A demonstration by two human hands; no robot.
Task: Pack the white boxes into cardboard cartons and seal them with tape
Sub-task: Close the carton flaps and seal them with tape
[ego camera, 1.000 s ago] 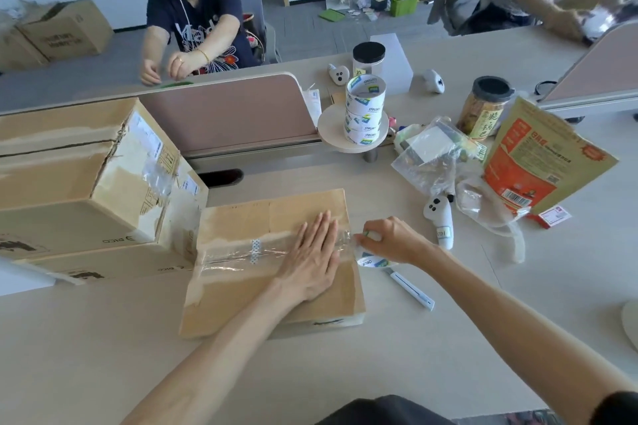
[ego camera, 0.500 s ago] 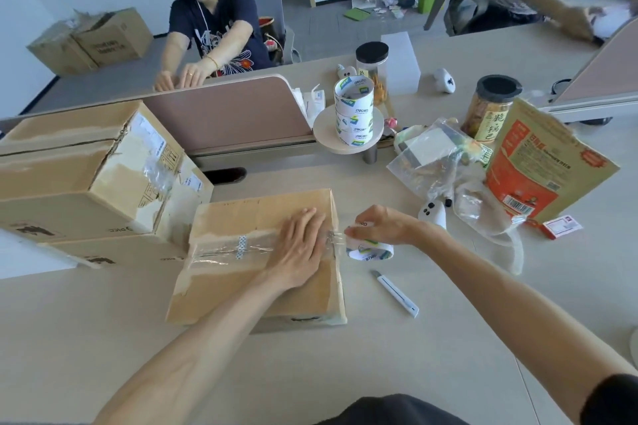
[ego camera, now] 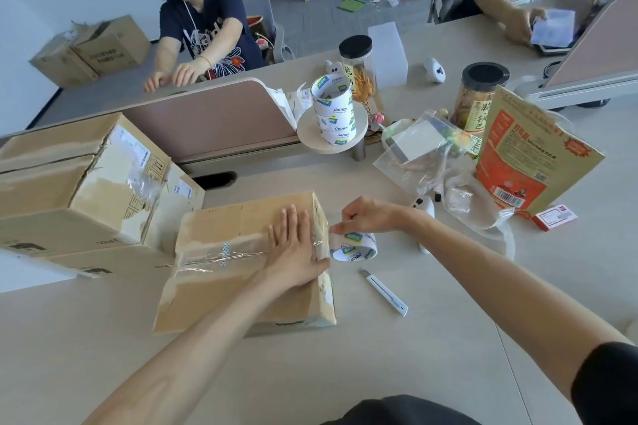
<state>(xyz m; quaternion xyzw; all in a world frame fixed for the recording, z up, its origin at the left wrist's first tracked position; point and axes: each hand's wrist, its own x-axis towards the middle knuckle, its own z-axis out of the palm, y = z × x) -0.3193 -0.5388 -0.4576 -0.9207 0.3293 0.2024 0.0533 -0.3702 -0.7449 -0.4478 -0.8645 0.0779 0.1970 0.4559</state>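
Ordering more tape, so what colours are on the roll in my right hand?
The roll is white with blue-and-green labels, clearest in the head view.

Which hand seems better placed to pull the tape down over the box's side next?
Probably the right hand: its fingers pinch the tape roll just past the carton's right edge. The left hand lies flat on the carton top, pressing the tape strip down.

closed carton (ego camera: 241, 262) on desk, tape roll (ego camera: 354, 247) beside
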